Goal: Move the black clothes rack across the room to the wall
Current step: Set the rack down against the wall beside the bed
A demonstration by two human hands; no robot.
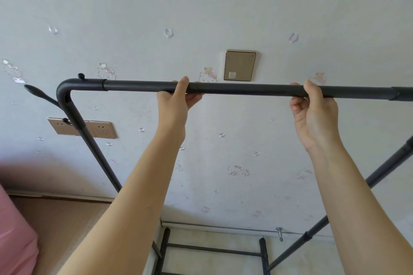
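Wall (223,18) fills most of the view, pale paper with small cartoon cat prints, far side of the scene. Rack (245,89), black, stands just in front of the wall: top bar level across the middle, bent corner at left, one upright slanting down on the left, another on the right, lower rungs showing near the skirting at the bottom. Floor (67,219) brown at lower left; pink bedding (13,241) at the near left edge. Left hand (176,100) wrapped round the top bar left of centre, thumb over the top, fingers curled underneath. Right hand (312,114) further right on the same bar, thumb over the top, fingers curled round, palm facing the camera. Socket plate (89,130) on the wall behind the left upright. Switch plate (240,66) just above the bar, between the hands. Small hook (279,233) low on the wall.
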